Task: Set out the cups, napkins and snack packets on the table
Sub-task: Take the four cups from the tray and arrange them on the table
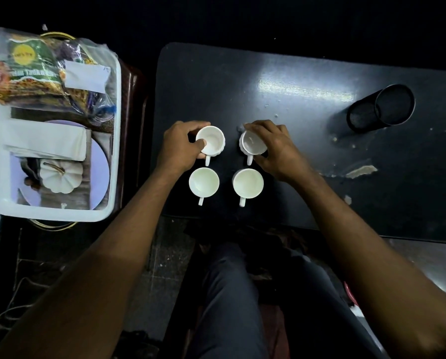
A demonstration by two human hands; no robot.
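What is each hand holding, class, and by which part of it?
The left hand grips the far-left cup by its rim and side wall. The right hand grips the far-right cup the same way, by rim and side.

The dark counter (294, 73) carried four white cups in a two-by-two block near its front edge, with all handles pointing toward the person. The near-left cup (204, 182) and near-right cup (248, 183) stood upright and apart. The left hand (178, 149) gripped the far-left cup (211, 141), and the right hand (276, 151) gripped the far-right cup (253, 143); full contact with the surface could not be confirmed. A black mesh holder (382, 107) lay on its side toward the right end. Pale chipped patches (360, 171) marked the surface right of the cups.
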